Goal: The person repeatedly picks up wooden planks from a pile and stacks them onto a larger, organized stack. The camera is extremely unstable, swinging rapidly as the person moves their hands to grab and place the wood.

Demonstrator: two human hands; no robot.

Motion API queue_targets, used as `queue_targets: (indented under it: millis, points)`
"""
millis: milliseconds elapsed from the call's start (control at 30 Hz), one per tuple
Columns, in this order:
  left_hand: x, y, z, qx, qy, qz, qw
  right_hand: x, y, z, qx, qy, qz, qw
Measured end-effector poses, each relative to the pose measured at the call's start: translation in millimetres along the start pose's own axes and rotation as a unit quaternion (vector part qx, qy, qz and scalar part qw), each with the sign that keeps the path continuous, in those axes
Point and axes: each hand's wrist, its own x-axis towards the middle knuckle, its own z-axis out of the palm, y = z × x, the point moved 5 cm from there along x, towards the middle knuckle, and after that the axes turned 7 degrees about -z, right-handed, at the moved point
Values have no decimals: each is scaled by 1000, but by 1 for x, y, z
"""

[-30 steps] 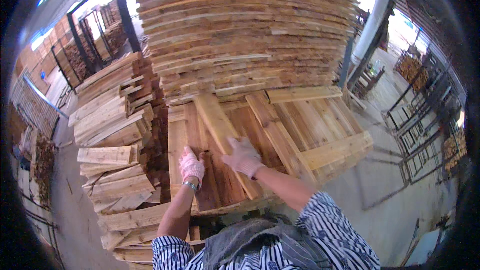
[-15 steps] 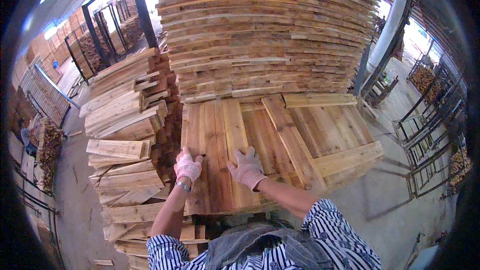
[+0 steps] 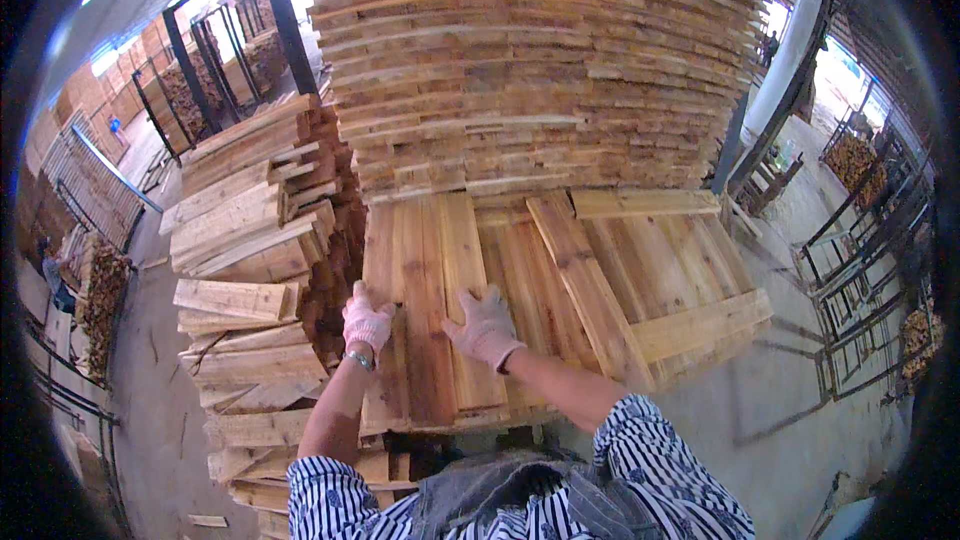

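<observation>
Several reddish-brown wooden planks (image 3: 420, 240) lie side by side on a waist-high board stack in front of me. My left hand (image 3: 368, 323), in a pale pink knit glove, rests at the outer left plank's edge, its thumb apart from the fingers. On a lighter plank (image 3: 466, 250) to the right lies my right hand (image 3: 484, 328), gloved alike, palm down with fingers spread. Neither hand lifts a board. Farther right, a single plank (image 3: 590, 285) lies slanted across the boards beneath it.
A tall wall of stacked boards (image 3: 540, 70) rises directly behind the planks. At my left stands a rough pile of shorter boards (image 3: 240, 300). Metal racks (image 3: 850, 280) stand at the right, near a pale post (image 3: 790, 50). A person (image 3: 55, 275) is at the far left.
My right hand has moved slightly left and forward, and the lighter plank under it has shifted left. My left hand has slid a little forward along the outer plank.
</observation>
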Motion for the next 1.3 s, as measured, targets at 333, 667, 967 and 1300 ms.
queue_targets:
  millis: [333, 667, 967, 1300]
  points:
    - [-11, 3, -14, -64, -49, -41, 996, -72, 154, -89, -161, 11, 207, 965]
    - [-1, -3, -14, -56, -63, -51, 995, -12, 71, -41, -49, 27, 98, 994]
    - [5, -14, -20, -81, -59, -46, 994, -3, 47, -11, -61, 36, 106, 992]
    - [-15, 21, -19, -71, -65, -88, 991, 18, 85, -20, -170, 145, 28, 974]
